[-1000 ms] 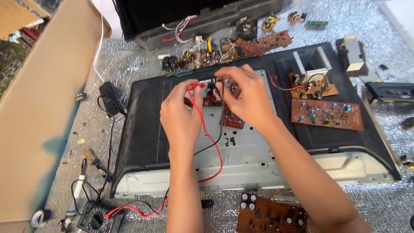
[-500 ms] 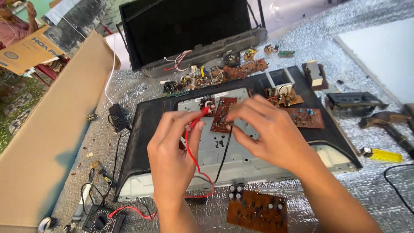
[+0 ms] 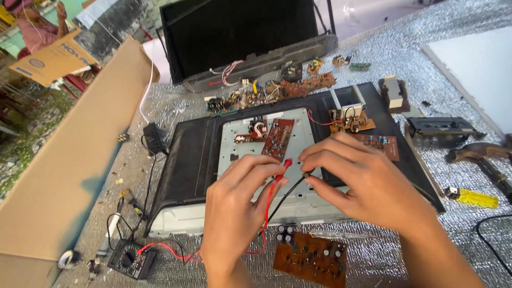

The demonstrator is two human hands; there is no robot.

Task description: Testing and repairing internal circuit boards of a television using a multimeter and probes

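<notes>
My left hand (image 3: 237, 205) pinches the red test probe (image 3: 282, 168), whose red lead runs down to a small black multimeter (image 3: 132, 260) at the lower left. My right hand (image 3: 368, 184) grips the black test probe (image 3: 306, 174), and its black lead trails down between my wrists. Both probe tips nearly meet above the grey metal chassis plate (image 3: 242, 144) of an opened television back panel (image 3: 184, 160). A brown circuit board (image 3: 278, 138) lies on that plate just beyond my fingers.
A dark screen panel (image 3: 240, 37) stands at the back behind a row of loose boards and wires (image 3: 266, 92). Another brown board with capacitors (image 3: 310, 257) lies near me. A yellow-handled tool (image 3: 474, 198) and a hammer (image 3: 480, 157) lie right. Cardboard (image 3: 64, 160) lines the left.
My hands have drawn back toward me, away from the brown board on the chassis, bringing the two probes with them. The view has tilted up, showing more of the screen panel.
</notes>
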